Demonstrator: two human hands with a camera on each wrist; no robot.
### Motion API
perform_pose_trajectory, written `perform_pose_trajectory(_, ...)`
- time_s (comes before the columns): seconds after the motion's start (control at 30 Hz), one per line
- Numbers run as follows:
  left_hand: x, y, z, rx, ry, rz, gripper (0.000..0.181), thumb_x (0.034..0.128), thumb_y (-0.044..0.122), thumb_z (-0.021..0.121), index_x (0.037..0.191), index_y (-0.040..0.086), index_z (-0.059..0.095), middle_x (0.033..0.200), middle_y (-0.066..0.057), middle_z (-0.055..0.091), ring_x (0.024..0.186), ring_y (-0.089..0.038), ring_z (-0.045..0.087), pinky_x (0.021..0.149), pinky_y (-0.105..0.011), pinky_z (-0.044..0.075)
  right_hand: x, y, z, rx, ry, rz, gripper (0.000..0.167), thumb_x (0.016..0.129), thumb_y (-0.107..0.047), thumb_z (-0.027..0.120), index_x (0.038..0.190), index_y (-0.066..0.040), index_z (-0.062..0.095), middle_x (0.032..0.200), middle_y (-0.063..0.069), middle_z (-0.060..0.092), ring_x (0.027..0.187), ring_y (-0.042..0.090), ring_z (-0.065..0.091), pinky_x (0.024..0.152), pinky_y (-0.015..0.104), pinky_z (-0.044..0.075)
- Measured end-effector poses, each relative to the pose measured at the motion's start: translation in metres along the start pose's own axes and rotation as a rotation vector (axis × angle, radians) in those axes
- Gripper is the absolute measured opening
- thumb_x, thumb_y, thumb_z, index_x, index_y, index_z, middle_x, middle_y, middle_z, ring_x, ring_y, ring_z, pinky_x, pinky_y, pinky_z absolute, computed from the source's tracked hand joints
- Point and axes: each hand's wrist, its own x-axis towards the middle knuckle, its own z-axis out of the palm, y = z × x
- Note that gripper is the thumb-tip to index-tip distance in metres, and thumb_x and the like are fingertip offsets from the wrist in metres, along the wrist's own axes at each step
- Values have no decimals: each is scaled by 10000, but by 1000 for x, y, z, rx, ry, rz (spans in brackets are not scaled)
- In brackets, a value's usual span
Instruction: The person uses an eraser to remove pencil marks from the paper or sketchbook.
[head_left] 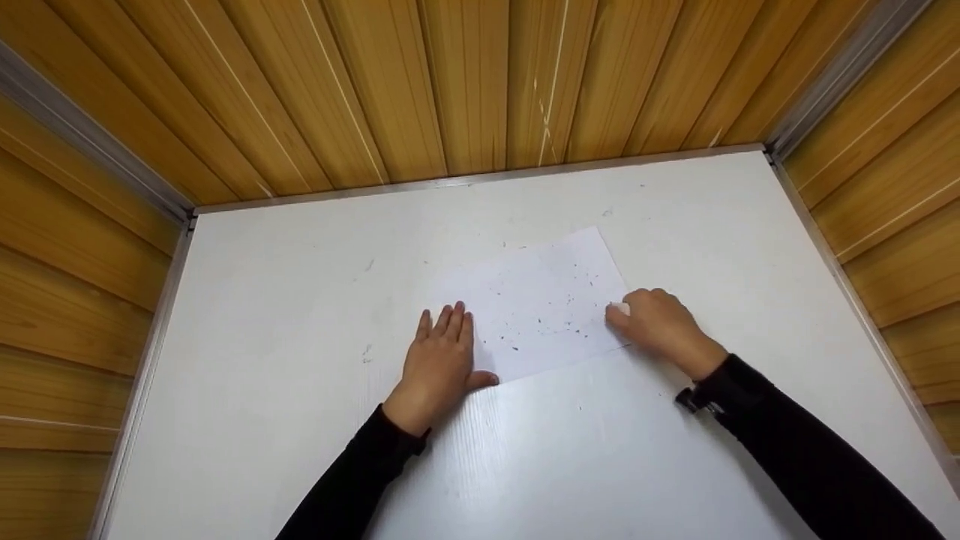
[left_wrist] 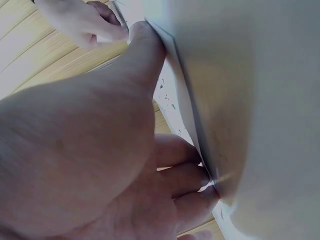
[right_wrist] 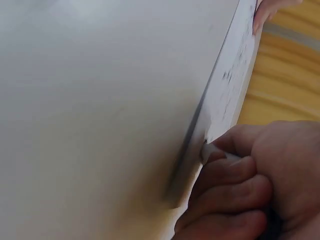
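A white sheet of paper lies on the white table, with small dark crumbs scattered over its right half. My left hand rests flat on the sheet's left edge, its fingers straight and its thumb out to the near corner. At the right edge of the paper, my right hand pinches a small white eraser. Most of the eraser is hidden inside the curled fingers, with one end showing in the right wrist view. The near edge of the paper lifts slightly off the table in both wrist views.
The white table carries faint grey smudges left of the paper. Wood-patterned panels stand along its back and both sides, with metal trim at the table's edges. A dark band with a small device sits at the right wrist.
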Motion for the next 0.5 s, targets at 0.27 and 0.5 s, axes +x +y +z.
perform_pose_trajectory(0.27, 0, 2, 1, 9, -17, 2, 1185, 890, 823, 690, 1679, -19, 421, 1778, -199, 386, 1670, -342, 391, 1380, -573, 286, -5, -26, 11, 32, 23, -36, 469, 1093, -350, 536, 684, -120, 533, 676, 14, 466, 675, 216, 465, 636, 334, 389)
perform_pose_trajectory(0.5, -1, -2, 2, 14, 38, 9, 1184, 868, 822, 721, 1650, -30, 467, 1744, -211, 444, 1638, -351, 448, 1364, -572, 320, -7, -119, 54, 54, -83, -222, 421, 1089, -377, 595, 820, -83, 733, 783, 64, 701, 766, 257, 651, 763, 448, 564)
